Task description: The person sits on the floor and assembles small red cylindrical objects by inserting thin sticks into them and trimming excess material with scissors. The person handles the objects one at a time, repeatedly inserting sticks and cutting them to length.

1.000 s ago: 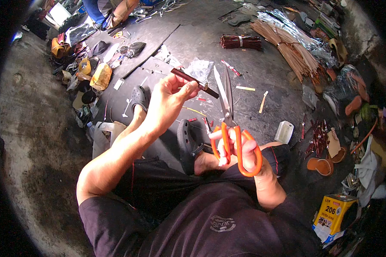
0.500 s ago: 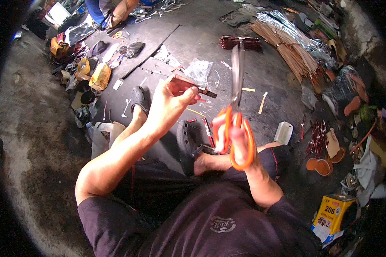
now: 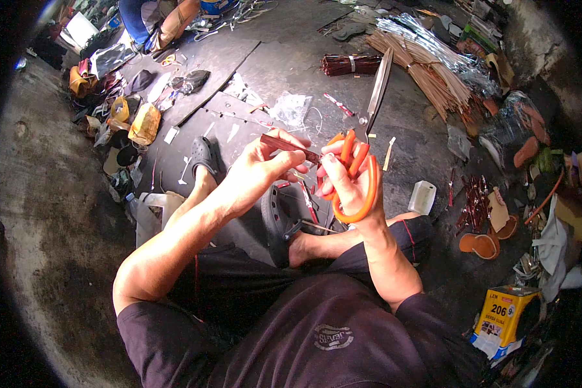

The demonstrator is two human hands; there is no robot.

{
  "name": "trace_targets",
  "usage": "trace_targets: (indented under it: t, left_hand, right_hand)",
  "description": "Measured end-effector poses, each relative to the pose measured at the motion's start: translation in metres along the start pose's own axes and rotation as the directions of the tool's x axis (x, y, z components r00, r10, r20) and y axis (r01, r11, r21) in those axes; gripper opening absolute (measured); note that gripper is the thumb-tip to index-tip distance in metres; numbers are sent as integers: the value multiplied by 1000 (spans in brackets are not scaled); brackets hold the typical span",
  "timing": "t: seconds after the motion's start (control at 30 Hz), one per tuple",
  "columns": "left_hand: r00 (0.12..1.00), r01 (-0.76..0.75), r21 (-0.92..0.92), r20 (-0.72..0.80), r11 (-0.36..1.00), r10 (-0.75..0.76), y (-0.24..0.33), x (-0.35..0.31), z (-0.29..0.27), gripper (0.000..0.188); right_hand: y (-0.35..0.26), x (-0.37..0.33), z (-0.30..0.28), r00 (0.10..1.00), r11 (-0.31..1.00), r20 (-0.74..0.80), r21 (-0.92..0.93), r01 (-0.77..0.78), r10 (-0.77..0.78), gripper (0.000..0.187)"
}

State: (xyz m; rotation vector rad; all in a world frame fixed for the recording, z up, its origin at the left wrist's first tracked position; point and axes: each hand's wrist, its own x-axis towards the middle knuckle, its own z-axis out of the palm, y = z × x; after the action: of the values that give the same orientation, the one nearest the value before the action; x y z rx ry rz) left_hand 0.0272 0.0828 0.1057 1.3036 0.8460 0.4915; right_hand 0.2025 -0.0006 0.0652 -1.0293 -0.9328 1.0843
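Between the thumb and fingers of my left hand (image 3: 258, 165) is a dark red, flat strip (image 3: 284, 145), held about level in front of me. My right hand (image 3: 350, 187) is wrapped round the orange handles of large scissors (image 3: 379, 90), their long blades pointing up and away, seemingly closed together. The right thumb and fingertips meet the strip's right end; the exact contact there is hidden by the fingers. Below the hands, similar dark red strips (image 3: 309, 204) lie on the floor by my clog (image 3: 273, 220).
Beyond the hands lie a clear plastic bag (image 3: 291, 108) and a tied dark red bundle (image 3: 350, 64). Long brown strips (image 3: 427, 77) are at the far right. A white container (image 3: 422, 197) and a yellow can (image 3: 501, 320) stand right. Another person (image 3: 161, 22) sits at the far left.
My right hand has moved up and left to the strip's right end, bringing the scissors along, blades tilted slightly right. The left hand keeps the strip.
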Motion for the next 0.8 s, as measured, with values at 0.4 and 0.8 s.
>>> trace_targets:
  t: [0.4,0.8]
  left_hand:
    - [988,-132,-237,52,962,148,-12,11,-7,24]
    - [964,-265,-50,-44,963,263,-7,14,-16,22]
  right_hand:
    - [-14,-8,-7,988,986,-134,-138,-94,76,34]
    - [-26,-61,-44,660,825,608,13,-564,442,110]
